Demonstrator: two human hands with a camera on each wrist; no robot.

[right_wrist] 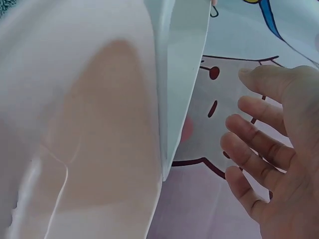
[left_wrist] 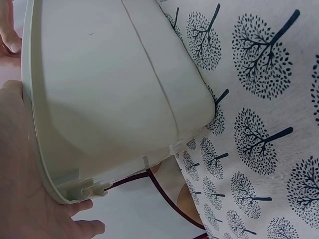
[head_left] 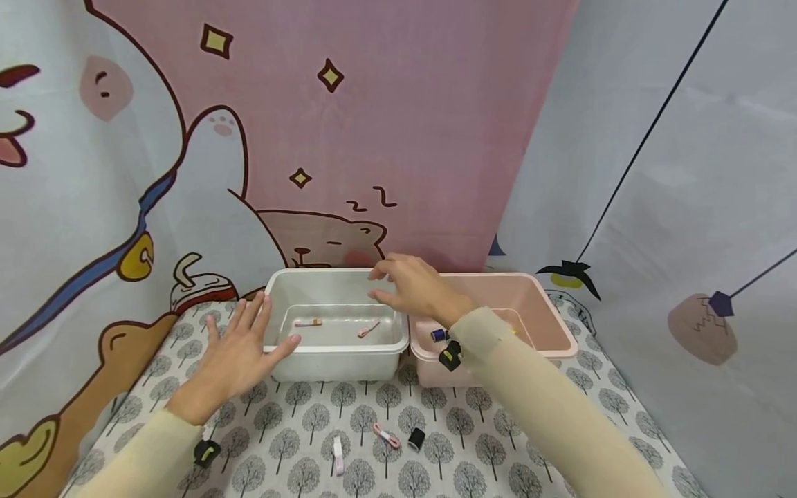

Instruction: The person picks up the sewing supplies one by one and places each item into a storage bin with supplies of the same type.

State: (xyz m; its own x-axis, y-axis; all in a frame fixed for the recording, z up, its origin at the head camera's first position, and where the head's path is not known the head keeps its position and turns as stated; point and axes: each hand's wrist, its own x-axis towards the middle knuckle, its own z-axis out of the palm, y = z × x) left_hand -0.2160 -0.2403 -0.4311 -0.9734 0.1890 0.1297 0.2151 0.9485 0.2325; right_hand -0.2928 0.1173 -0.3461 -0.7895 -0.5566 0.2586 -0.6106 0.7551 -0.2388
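My left hand (head_left: 239, 346), fingers spread, lies along the front left corner of a white plastic bin (head_left: 336, 360). In the left wrist view its palm is right at the bin's rim (left_wrist: 31, 114). My right hand (head_left: 414, 287) hovers over the right end of this bin, fingers loosely bent with nothing between them. Two small bundled strips, one pink and orange (head_left: 308, 323), the other pinkish (head_left: 369, 330), lie on the white bin's floor. Beside it stands a pink bin (head_left: 548, 311), partly hidden by my right forearm, holding a blue thread spool (head_left: 438, 335) and something yellow (head_left: 512, 330).
On the tree-print tablecloth (head_left: 274, 449) in front of the bins lie a white strip (head_left: 338, 455), a folded pink and red cord (head_left: 387, 436) and a black thread spool (head_left: 416, 439). A cartoon-print curtain (head_left: 423, 138) hangs close behind the bins.
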